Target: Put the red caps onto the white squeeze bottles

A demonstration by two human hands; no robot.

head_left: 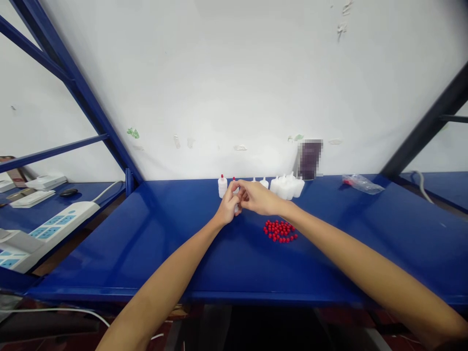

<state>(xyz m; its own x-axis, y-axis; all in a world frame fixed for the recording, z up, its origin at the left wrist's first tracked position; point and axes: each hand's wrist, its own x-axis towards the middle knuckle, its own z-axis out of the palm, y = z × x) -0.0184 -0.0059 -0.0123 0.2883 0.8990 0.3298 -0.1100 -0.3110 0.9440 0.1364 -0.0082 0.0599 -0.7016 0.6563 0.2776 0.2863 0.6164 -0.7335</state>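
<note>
My left hand point(228, 205) is closed around a small white squeeze bottle point(236, 208), mostly hidden by the fingers. The fingertips of my right hand point(259, 197) pinch together at the top of that bottle, and what is between them is hidden. Just behind the hands stands a white bottle with a red cap point(222, 186). Another red cap point(234, 179) peeks out above my left fingers. To the right, several white bottles point(287, 187) with bare nozzles stand grouped together. Loose red caps point(280, 231) lie in a patch below my right wrist.
A clear plastic bag point(361, 184) with something red inside lies at the back right of the blue table point(153, 253). A dark pixelated object point(310, 160) leans on the wall. Blue posts flank the table, and a white power strip point(54, 234) is at left.
</note>
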